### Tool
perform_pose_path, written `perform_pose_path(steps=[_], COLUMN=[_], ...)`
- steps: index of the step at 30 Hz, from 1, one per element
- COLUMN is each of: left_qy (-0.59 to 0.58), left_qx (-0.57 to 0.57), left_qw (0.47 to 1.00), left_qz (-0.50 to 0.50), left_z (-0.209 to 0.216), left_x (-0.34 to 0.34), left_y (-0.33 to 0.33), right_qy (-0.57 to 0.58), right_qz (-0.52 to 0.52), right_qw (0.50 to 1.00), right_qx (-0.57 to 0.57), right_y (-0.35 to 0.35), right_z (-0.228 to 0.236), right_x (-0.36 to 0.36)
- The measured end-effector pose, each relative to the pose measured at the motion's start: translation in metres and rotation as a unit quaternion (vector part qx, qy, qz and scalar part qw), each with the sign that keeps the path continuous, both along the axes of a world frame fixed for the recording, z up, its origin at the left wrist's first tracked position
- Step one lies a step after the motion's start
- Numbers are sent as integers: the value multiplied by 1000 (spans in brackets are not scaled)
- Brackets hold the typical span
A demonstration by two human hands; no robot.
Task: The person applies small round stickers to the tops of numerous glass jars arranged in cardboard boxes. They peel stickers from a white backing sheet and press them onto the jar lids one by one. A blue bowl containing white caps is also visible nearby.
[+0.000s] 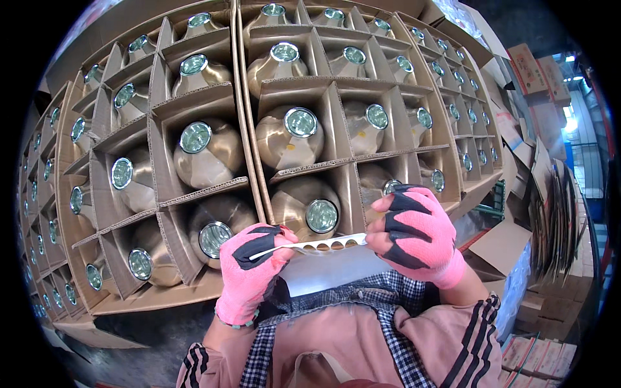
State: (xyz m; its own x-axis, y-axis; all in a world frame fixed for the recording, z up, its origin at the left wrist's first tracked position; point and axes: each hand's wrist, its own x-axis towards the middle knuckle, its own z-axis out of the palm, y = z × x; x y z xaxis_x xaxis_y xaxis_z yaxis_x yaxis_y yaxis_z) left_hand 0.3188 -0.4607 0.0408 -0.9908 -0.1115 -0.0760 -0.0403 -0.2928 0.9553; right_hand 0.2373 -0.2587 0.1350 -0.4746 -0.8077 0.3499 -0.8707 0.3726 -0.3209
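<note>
A narrow white strip [302, 244] with a row of round cut-outs along its lower edge stretches between my two pink-and-black gloved hands. My left hand [246, 266] pinches one end, and part of the strip sticks out past the fingers to the left. At the other end, my right hand [417, 236] has its bare fingertips closed on it. Just beyond the strip, a bulbous bronze-coloured flask liner [291, 200] with a shiny round mouth sits in a cardboard cell. Small yellow marks show on two liners, including this one [288, 139] farther back.
Large open cartons with cardboard dividers [331, 123] hold many more liners, one per cell. Flattened cardboard sheets [556, 226] stand in a stack at the right. Closed cartons [527, 68] are piled beyond them. An open box flap [498, 249] juts out near my right forearm.
</note>
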Motion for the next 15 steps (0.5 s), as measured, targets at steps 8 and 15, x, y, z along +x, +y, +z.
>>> perform_pose_path(steps=[8,15], left_qy=[-66,-73], left_qx=[110,100], left_qw=[992,992], left_qz=[-13,-14], left_z=[-2,-2], left_x=[5,5], left_y=[-8,-9], right_qy=[25,-125], right_qz=[32,1], right_qw=[999,989], right_qx=[17,-75], right_y=[-9,-17], right_z=[2,34], right_x=[2,-31])
